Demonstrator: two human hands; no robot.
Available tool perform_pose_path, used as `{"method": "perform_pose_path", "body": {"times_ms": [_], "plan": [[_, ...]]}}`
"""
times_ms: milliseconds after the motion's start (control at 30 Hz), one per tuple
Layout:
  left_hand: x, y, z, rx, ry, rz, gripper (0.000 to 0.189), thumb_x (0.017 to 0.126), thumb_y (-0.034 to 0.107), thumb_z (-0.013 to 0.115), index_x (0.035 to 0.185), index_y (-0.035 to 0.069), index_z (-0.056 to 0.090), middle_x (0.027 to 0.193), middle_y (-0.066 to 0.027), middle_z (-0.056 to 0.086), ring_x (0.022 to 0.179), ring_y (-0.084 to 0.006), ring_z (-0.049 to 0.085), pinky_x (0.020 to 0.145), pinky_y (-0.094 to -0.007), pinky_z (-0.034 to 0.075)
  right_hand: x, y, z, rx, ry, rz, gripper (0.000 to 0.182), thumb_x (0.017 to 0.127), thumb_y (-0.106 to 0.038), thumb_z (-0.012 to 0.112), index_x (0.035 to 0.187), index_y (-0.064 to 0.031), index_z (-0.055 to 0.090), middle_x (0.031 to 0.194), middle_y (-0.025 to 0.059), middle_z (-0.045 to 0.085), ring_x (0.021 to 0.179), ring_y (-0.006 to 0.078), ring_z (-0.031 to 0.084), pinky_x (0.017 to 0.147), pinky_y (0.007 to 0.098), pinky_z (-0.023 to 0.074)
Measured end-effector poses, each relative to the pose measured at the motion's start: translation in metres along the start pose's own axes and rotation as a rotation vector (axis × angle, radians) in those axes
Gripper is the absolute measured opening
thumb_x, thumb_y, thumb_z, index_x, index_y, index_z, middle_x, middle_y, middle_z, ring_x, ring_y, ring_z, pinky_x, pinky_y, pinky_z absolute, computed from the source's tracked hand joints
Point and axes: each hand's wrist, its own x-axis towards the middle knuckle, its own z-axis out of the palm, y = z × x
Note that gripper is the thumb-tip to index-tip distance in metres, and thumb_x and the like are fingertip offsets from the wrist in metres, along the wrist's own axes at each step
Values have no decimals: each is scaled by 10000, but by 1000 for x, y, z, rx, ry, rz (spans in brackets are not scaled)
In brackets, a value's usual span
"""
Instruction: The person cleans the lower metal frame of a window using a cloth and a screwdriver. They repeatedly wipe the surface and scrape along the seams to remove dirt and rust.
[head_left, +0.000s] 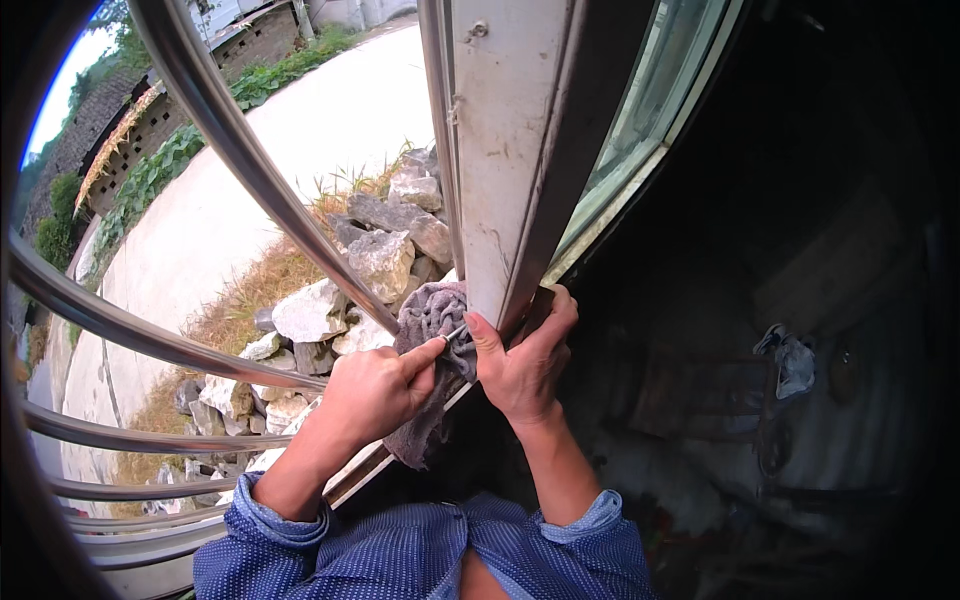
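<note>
My left hand (386, 386) is closed around a slim tool with a metal shaft (457, 331), perhaps a screwdriver. Its index finger lies along the tool, and the shaft points toward the lower end of a pale window sash frame (495, 187). The handle is hidden in the fist. My right hand (525, 367) grips that frame near its bottom corner, thumb in front and fingers around the dark inner side. A crumpled grey-purple rag (431, 304) lies on the window sill (349, 480) beside the frame, partly behind my left hand and hanging over the inner edge.
Curved metal window bars (240, 172) run along the left, outside the sill. Beyond them are piled rocks (382, 262), dry grass and a concrete road (330, 112). A glass pane (637, 120) stands right of the frame. The room at right is dark, with a pale plastic bag (795, 366).
</note>
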Motion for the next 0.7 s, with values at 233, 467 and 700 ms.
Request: {"method": "perform_pose_path", "body": {"times_ms": [233,467,700], "plan": [[26,7,-12,9,5,-17,272,914,251,652,1142,188,786,612,-151,654,574,-346,674,551,-461,556,4,11,6,80,43,-50,851,847,-302,876,1368,34,293,1101,230,525,859,432,685,685,473,568],[-18,11,-8,-4,9,-103,302,935,242,638,1198,161,763,635,-161,675,569,-347,680,543,-482,545,3,4,3,43,10,-23,846,848,-359,867,1368,21,318,1118,210,526,861,407,680,691,456,573],[-30,19,-21,37,-33,-134,264,916,220,653,1140,171,783,606,-123,661,529,-316,663,500,-459,535,5,8,2,32,22,-91,869,838,-293,885,1371,37,283,1104,223,509,853,377,667,666,436,552]]}}
